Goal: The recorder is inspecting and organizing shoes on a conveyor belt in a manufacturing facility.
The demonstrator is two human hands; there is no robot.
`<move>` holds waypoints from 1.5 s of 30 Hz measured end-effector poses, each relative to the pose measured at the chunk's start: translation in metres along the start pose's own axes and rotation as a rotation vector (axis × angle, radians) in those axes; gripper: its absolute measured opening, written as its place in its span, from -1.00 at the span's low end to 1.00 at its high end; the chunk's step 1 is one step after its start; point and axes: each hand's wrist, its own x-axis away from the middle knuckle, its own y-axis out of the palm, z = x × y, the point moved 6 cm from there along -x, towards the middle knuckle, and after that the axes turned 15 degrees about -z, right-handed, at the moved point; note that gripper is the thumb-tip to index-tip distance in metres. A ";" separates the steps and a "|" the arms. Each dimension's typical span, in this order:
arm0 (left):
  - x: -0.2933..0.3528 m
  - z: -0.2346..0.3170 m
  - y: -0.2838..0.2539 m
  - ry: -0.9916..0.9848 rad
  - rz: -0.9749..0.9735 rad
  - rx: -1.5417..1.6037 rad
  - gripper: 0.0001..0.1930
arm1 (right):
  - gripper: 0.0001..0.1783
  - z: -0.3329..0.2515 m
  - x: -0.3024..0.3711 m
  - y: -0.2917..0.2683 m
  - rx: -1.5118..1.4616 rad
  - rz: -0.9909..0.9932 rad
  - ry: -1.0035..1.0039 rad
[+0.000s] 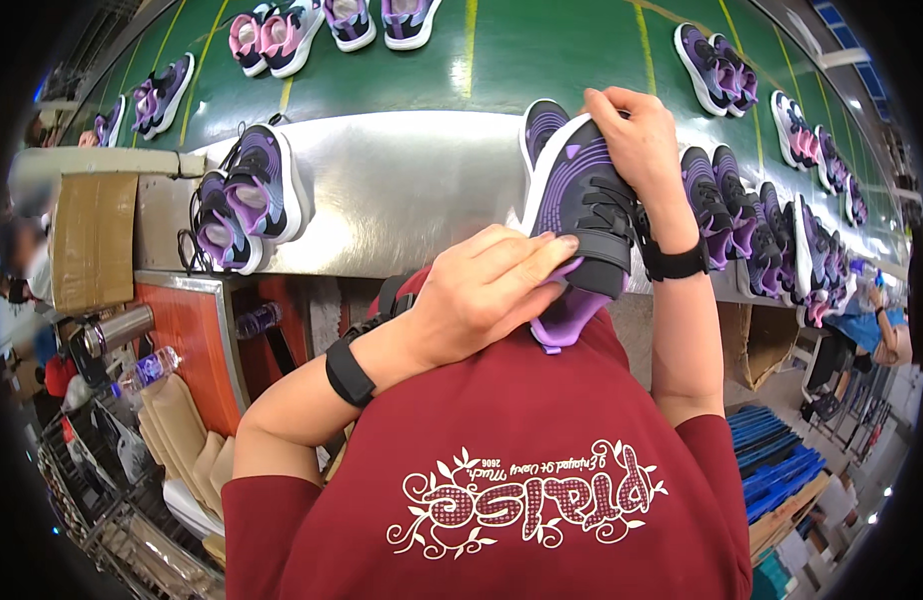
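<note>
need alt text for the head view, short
A person in a dark red shirt holds a purple and black shoe in both hands: the left hand at its heel end, the right hand at its toe end. Behind it, pairs of similar shoes lie on a metal shelf and green conveyor belt.

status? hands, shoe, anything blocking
Left hand grips purple shoe at the tongue end. Right hand holds its toe. Second shoe right behind; nothing between hands and shoe.

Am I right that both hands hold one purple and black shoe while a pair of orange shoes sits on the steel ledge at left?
Not quite: the head view shows that pair is purple and black, not orange. Both the left hand and right hand do hold the shoe.
</note>
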 end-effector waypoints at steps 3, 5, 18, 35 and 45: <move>0.001 0.000 0.004 -0.038 -0.011 -0.027 -0.49 | -0.61 0.005 -0.001 0.005 0.068 -0.013 0.057; -0.001 -0.005 0.004 -0.143 -0.030 -0.061 -0.50 | -0.58 0.007 -0.001 0.008 -0.010 -0.111 0.141; 0.049 -0.150 0.050 -0.745 0.088 -0.117 -0.50 | -0.81 0.134 0.098 0.033 -0.392 0.059 0.154; -0.047 -0.098 0.129 -0.459 -0.389 -0.334 -0.60 | -0.67 0.267 0.133 -0.102 0.723 0.045 0.421; -0.233 -0.187 0.087 -0.409 -0.121 -0.501 -0.48 | -0.63 0.274 0.131 -0.101 0.591 -0.074 0.302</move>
